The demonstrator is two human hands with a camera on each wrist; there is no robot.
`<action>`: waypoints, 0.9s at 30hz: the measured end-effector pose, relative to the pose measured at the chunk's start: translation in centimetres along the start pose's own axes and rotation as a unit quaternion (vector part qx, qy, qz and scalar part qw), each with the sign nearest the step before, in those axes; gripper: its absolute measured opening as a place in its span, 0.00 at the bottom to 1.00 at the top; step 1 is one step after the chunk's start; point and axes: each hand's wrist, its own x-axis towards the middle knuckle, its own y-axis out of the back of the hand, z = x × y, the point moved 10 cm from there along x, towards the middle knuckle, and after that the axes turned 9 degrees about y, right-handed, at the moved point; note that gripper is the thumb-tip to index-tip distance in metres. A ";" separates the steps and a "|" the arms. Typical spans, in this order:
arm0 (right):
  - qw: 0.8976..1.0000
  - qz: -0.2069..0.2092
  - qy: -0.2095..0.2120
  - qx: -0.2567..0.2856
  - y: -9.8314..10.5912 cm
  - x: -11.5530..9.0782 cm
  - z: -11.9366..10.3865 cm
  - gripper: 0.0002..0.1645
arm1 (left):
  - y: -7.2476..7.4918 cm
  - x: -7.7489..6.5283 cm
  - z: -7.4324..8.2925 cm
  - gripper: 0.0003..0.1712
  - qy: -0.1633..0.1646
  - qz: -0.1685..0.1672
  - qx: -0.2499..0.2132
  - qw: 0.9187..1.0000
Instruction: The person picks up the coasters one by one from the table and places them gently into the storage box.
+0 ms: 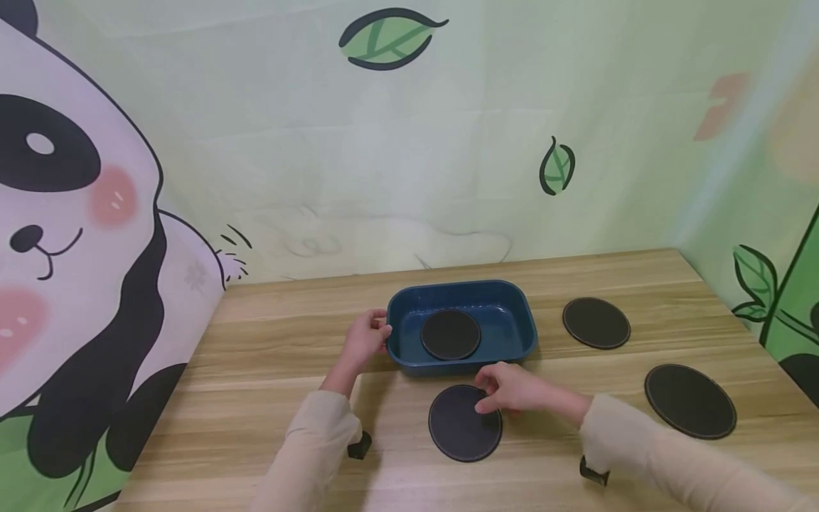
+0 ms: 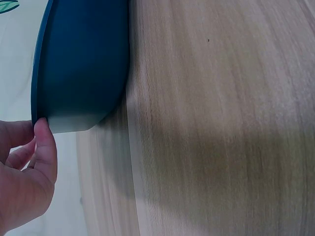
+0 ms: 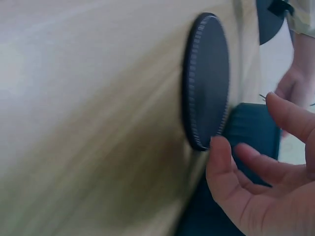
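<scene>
A blue rectangular dish point(image 1: 505, 320) with rounded corners stands on the wooden table, a round black coaster point(image 1: 451, 334) lying inside it. My left hand point(image 1: 367, 336) pinches the dish's left rim between thumb and fingers, as the left wrist view shows at the dish's wall point(image 2: 83, 59). In front of the dish lies a dark stitched coaster point(image 1: 462, 430). Over its right edge hovers my right hand point(image 1: 515, 387), thumb and fingers apart. In the right wrist view a digit of the right hand point(image 3: 266, 182) is by the rim of the coaster point(image 3: 209, 83); contact is unclear.
Two more round black coasters lie on the table's right side, the farther coaster point(image 1: 596, 323) and the nearer coaster point(image 1: 690, 401). A printed cloth point(image 1: 288, 142) with a panda and leaves hangs behind the wooden table point(image 1: 288, 320). Black straps point(image 1: 360, 446) show at both wrists.
</scene>
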 end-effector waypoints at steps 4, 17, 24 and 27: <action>0.997 0.038 -0.002 -0.063 0.0 0.1 0.9 0.23 | 0.0 0.0 0.0 0.19 0.000 0.001 0.000 1.000; 0.985 0.094 -0.018 -0.142 -0.5 0.3 1.8 0.25 | 0.0 -0.1 0.0 0.19 -0.003 0.002 -0.005 1.000; 0.981 0.104 -0.048 -0.157 -0.7 0.2 2.2 0.23 | 0.0 0.0 0.0 0.18 -0.002 0.002 -0.008 1.000; 0.980 0.103 -0.056 -0.163 -0.7 0.3 2.3 0.23 | 0.0 0.0 0.0 0.18 -0.004 0.002 -0.011 1.000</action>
